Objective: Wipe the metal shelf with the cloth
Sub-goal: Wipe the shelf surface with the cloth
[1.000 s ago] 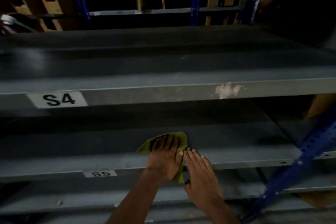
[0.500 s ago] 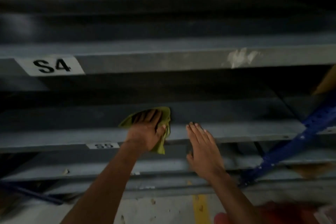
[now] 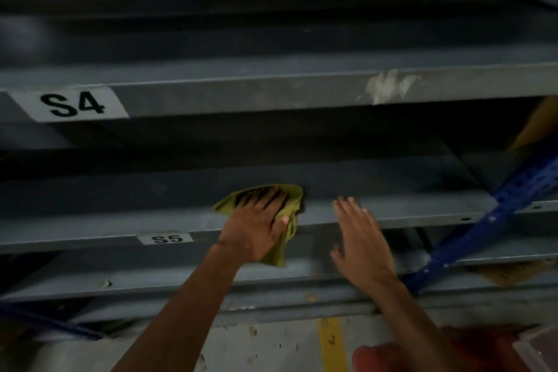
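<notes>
A grey metal shelf (image 3: 120, 220) labelled S5 runs across the middle of the head view. A yellow-green cloth (image 3: 291, 199) lies on its front part, with one end hanging over the shelf's edge. My left hand (image 3: 256, 223) presses flat on the cloth, fingers spread over it. My right hand (image 3: 359, 235) is to the right of the cloth, fingers straight and apart, palm down over the shelf's front edge, holding nothing.
Above is a shelf labelled S4 (image 3: 72, 104) with a torn sticker patch (image 3: 389, 86) on its lip. A blue upright post (image 3: 489, 220) slants at the right. Lower shelves sit beneath, then a concrete floor with a yellow line (image 3: 332, 344).
My left hand and the cloth slid left along the S5 shelf, then stayed about in place. My right hand drew apart from the left. The view tilted down, showing the floor.
</notes>
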Action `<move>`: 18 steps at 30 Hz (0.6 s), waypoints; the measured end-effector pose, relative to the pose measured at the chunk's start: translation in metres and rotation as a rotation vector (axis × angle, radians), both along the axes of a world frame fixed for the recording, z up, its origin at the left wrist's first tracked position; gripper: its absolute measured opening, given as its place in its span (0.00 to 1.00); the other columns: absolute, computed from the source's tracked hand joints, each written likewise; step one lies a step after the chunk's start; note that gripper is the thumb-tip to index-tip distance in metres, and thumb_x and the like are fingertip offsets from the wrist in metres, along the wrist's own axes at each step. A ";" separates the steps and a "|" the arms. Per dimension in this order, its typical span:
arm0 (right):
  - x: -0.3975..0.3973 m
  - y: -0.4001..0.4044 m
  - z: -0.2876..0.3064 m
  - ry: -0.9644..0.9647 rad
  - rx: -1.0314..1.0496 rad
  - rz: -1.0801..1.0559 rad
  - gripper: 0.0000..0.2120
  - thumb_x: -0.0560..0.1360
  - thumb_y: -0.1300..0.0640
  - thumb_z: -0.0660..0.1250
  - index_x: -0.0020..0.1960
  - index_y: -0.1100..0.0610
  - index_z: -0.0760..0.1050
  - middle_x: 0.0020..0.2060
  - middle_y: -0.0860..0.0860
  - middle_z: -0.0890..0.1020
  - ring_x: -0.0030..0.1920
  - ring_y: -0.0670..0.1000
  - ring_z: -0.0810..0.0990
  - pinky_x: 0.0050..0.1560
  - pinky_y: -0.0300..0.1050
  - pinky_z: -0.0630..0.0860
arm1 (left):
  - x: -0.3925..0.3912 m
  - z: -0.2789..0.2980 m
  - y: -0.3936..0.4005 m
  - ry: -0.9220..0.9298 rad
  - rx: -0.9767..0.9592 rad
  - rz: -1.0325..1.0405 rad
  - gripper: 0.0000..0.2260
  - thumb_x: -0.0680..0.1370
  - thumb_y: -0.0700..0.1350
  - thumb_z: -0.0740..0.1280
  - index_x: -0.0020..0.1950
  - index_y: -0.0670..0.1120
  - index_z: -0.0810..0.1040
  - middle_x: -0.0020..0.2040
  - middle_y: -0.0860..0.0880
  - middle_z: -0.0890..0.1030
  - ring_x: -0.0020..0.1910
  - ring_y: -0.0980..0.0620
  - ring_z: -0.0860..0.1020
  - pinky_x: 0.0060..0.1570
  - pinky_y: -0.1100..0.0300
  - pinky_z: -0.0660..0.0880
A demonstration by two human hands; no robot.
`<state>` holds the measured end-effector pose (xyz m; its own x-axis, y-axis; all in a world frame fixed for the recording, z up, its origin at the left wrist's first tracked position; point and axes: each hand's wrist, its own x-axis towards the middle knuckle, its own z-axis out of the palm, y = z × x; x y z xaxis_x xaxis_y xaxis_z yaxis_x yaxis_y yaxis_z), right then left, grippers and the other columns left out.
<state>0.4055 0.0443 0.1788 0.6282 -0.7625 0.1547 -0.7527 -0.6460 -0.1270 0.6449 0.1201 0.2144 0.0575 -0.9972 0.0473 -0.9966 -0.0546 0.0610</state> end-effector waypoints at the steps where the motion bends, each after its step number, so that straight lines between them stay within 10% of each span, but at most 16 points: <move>1: -0.013 -0.004 -0.001 0.031 -0.005 -0.025 0.48 0.70 0.49 0.68 0.78 0.55 0.41 0.78 0.52 0.48 0.78 0.51 0.44 0.76 0.51 0.47 | 0.012 0.000 0.005 0.007 -0.013 0.023 0.27 0.80 0.61 0.44 0.77 0.53 0.57 0.77 0.49 0.61 0.74 0.47 0.60 0.72 0.50 0.54; 8: -0.035 -0.008 -0.004 0.123 0.033 -0.026 0.50 0.68 0.53 0.65 0.77 0.54 0.34 0.78 0.51 0.42 0.77 0.50 0.38 0.75 0.52 0.41 | 0.051 0.006 -0.011 0.022 -0.079 0.194 0.45 0.73 0.70 0.30 0.75 0.44 0.63 0.75 0.41 0.63 0.73 0.41 0.63 0.73 0.46 0.56; 18: -0.026 -0.005 -0.010 0.077 0.066 -0.064 0.53 0.67 0.50 0.70 0.78 0.55 0.37 0.78 0.53 0.44 0.77 0.51 0.39 0.76 0.53 0.38 | -0.032 -0.001 -0.073 0.047 -0.083 0.161 0.26 0.81 0.55 0.49 0.76 0.44 0.60 0.76 0.42 0.61 0.74 0.42 0.60 0.73 0.48 0.49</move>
<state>0.3797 0.0389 0.1684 0.5862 -0.8082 0.0560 -0.8012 -0.5886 -0.1074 0.6131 0.0473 0.2137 0.2197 -0.9678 0.1225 -0.9715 -0.2056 0.1178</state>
